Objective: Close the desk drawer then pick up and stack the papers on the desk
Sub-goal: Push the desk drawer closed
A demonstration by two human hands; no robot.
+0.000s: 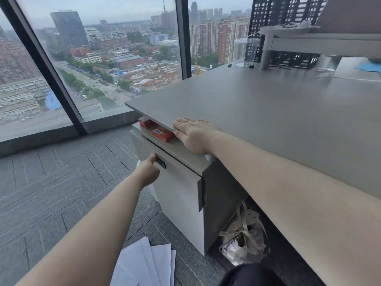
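The desk (268, 112) has a flat, matte grey top with a thin straight edge, and I take it as the landmark. Under its near left corner stands a pale grey cabinet with smooth flat panels. The drawer (177, 182) of this cabinet is pulled out a little toward the window side, so a dark gap shows along its upper edge and at its right end. Its front is a smooth rectangle, with the long axis running along the cabinet front, parallel to the left edge of the desk. A small dark handle (161, 163) sits near the top of this front.

The left hand (147, 172) is at the handle, below the desk edge. Its fingers are curled against the handle area; whether they really grip it I cannot tell, because the back of the hand hides them. The right hand (194, 134) lies flat on the desk corner, palm down, fingers straight and close together, holding nothing.

On the shelf between the desk top and the drawer lie two red boxes (162, 134), shiny and rectangular.

The papers (144, 265) are on the carpet floor, below and in front of the desk: white thin sheets, fanned out, long sides pointing roughly toward the cabinet. Under the desk, right of the cabinet, rests a crumpled plastic bag (243, 240).
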